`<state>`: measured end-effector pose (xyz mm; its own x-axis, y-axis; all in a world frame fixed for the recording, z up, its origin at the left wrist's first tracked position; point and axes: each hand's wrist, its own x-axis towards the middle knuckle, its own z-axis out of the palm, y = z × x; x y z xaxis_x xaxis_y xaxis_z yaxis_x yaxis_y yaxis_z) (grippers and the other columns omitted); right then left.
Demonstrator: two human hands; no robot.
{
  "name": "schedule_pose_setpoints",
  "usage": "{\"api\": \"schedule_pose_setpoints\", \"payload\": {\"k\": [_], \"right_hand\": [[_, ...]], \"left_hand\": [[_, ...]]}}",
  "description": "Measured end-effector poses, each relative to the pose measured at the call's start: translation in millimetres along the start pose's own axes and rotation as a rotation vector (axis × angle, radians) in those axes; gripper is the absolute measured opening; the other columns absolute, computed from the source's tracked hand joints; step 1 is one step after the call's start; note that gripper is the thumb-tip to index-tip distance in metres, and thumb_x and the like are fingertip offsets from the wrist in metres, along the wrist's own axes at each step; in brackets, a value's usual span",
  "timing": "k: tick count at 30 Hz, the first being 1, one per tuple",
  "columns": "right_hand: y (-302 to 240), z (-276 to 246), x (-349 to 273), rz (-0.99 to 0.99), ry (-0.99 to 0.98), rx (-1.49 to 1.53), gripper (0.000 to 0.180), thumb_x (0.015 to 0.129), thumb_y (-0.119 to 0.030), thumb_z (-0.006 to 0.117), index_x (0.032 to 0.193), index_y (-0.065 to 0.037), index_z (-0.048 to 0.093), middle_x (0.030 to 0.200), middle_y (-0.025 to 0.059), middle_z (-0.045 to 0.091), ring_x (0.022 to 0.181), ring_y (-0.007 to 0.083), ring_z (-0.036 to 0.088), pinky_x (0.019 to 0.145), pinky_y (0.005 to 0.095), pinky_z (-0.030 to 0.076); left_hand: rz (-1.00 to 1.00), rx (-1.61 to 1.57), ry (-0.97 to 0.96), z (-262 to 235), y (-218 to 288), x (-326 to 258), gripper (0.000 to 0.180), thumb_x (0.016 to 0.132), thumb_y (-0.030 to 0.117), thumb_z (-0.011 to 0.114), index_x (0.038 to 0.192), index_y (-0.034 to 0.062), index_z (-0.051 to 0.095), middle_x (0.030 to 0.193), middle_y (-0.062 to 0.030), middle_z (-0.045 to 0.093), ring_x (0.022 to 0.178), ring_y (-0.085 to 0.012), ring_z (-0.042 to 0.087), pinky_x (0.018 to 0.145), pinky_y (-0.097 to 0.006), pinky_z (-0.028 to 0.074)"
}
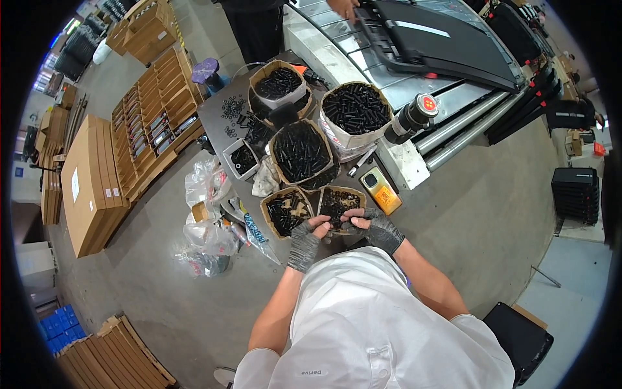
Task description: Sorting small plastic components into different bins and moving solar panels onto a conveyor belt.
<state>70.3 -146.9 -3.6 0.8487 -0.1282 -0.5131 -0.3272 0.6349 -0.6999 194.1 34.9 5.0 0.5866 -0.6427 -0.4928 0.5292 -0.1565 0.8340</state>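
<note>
My left hand (pixel 310 236), in a grey fingerless glove, is at the near edge of two small cardboard boxes, its thumb and fingers pinched together. Whatever it holds is too small to make out. Facing it, my right hand (pixel 376 228), gloved alike, is also closed in a pinch over the near side of the right box (pixel 341 193); its contents cannot be made out either. Small dark ring-like pieces fill that box. Black bolt-like parts (pixel 285 211) lie in the left box (pixel 267 209).
Larger containers of black bolts (pixel 301 152) and black cylindrical parts (pixel 356 109) stand behind. A phone (pixel 381 191) and a marker (pixel 361 162) lie at right. Beyond is a roller conveyor (pixel 447 133) with a black panel (pixel 447 42) and another person's hand (pixel 343 8). Plastic bags (pixel 210 220) hang left.
</note>
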Motion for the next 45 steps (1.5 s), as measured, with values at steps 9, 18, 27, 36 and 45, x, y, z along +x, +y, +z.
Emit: {"api": "schedule_pose_setpoints", "payload": {"k": [9, 18, 27, 36, 45], "right_hand": [[-4, 9, 1, -0.104, 0.096, -0.271, 0.029, 0.086, -0.015, 0.061, 0.111, 0.000, 0.061, 0.100, 0.0066, 0.066, 0.098, 0.0149, 0.058, 0.091, 0.0276, 0.043], [-2, 19, 1, -0.261, 0.208, -0.623, 0.017, 0.081, -0.007, 0.062, 0.096, -0.001, 0.060, 0.096, 0.0058, 0.065, 0.090, 0.0149, 0.059, 0.086, 0.0298, 0.046], [3, 23, -1, -0.346, 0.182, -0.586, 0.022, 0.084, 0.002, 0.052, 0.105, -0.002, 0.057, 0.103, 0.0075, 0.064, 0.095, 0.0148, 0.060, 0.088, 0.0285, 0.047], [-5, 36, -6, -0.348, 0.262, -0.543, 0.026, 0.083, 0.002, 0.057, 0.108, -0.001, 0.056, 0.098, 0.0093, 0.066, 0.093, 0.0154, 0.063, 0.084, 0.0284, 0.049], [-6, 43, -5, -0.379, 0.373, -0.656, 0.019, 0.084, -0.011, 0.065, 0.101, -0.001, 0.063, 0.090, 0.0082, 0.068, 0.086, 0.0150, 0.064, 0.077, 0.0272, 0.049]], "left_hand": [[0.057, 0.160, -0.029, 11, 8, -2, 0.024, 0.085, 0.015, 0.066, 0.105, 0.0007, 0.067, 0.091, -0.0045, 0.067, 0.081, -0.0108, 0.060, 0.075, -0.025, 0.048], [0.062, 0.151, -0.008, 12, -10, 4, 0.023, 0.084, 0.013, 0.069, 0.103, 0.0001, 0.068, 0.085, -0.0054, 0.068, 0.074, -0.0102, 0.061, 0.067, -0.025, 0.050], [0.242, 0.333, 0.013, 17, -9, -2, 0.022, 0.084, 0.014, 0.067, 0.101, 0.0003, 0.069, 0.086, -0.0076, 0.068, 0.076, -0.0116, 0.061, 0.070, -0.025, 0.048], [-0.054, -0.119, -0.044, 14, -9, 4, 0.024, 0.087, 0.016, 0.065, 0.106, 0.0010, 0.067, 0.091, -0.0061, 0.069, 0.085, -0.0124, 0.061, 0.080, -0.025, 0.047], [-0.015, -0.108, -0.004, 13, -8, 5, 0.026, 0.086, 0.016, 0.067, 0.106, 0.0001, 0.066, 0.091, -0.0060, 0.069, 0.083, -0.0120, 0.061, 0.075, -0.025, 0.049]]}}
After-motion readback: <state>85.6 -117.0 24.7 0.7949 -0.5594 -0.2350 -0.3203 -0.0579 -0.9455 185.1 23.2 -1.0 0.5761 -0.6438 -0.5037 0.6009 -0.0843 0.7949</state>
